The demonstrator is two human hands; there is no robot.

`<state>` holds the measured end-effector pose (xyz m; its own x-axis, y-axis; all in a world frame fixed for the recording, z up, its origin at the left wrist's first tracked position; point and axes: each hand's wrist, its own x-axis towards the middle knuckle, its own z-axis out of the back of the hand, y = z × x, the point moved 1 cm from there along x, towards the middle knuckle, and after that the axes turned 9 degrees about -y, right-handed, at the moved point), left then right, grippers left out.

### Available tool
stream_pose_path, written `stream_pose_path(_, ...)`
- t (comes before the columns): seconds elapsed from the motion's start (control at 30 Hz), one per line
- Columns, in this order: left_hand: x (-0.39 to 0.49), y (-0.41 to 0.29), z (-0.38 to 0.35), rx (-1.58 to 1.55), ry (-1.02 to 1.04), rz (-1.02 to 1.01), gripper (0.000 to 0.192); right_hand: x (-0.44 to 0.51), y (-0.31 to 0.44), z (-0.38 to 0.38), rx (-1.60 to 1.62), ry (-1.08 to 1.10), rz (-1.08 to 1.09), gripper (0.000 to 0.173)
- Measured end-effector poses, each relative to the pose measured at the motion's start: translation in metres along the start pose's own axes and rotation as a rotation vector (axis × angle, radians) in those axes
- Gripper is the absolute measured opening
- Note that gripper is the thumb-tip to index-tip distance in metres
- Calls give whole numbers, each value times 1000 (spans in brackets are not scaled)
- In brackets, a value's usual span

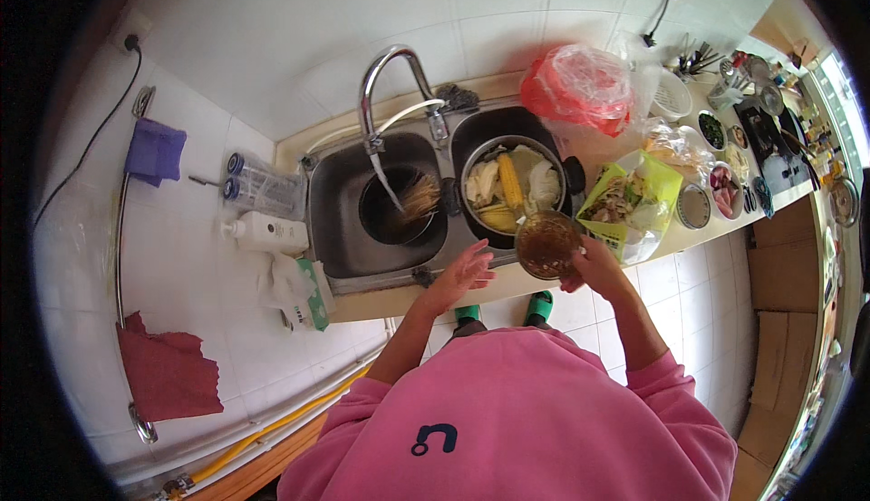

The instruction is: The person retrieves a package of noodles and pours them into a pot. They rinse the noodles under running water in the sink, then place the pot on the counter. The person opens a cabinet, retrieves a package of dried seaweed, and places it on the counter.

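Note:
My right hand (593, 270) grips a round bowl (548, 245) at its rim; brown residue coats its inside. The bowl is over the counter's front edge, by the right sink basin. My left hand (463, 275) is empty, fingers apart, in front of the divider between the basins. In the right basin stands a metal pot (513, 139) with an ear of corn (510, 181) and pale leaves and pieces. Water runs from the chrome faucet (397, 52) into a dark pan (375, 219) in the left basin, where a bristle brush (420, 197) lies.
Right of the sink stands a yellow-green container (663, 185) of food scraps, with a red plastic bag (578, 93) behind it. Farther right are bowls of chopped food, including one of meat (724, 195), and a stove (768, 141). A white pump bottle (272, 231) stands left of the sink.

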<state>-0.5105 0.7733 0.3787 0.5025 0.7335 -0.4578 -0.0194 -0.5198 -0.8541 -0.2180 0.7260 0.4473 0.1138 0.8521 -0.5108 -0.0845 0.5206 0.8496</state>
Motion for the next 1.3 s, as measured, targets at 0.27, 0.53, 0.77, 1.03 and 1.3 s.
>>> stream_pose_path(0.27,-10,17,59,-292,-115,77,75,66,-7,-137,56,191,-20,30)
stream_pose_path(0.53,-14,43,129,-468,-398,65,59,129,-60,-223,-243,158,265,25)
stream_pose_path(0.77,-20,55,161,-423,-449,76,67,130,-56,-255,-52,213,10,25)
stream_pose_path(1.03,-19,55,176,-405,-531,108,69,131,-57,-263,-103,214,92,35)
stream_pose_path(1.3,-21,50,172,-433,-553,97,66,126,-51,-266,-240,102,158,57)
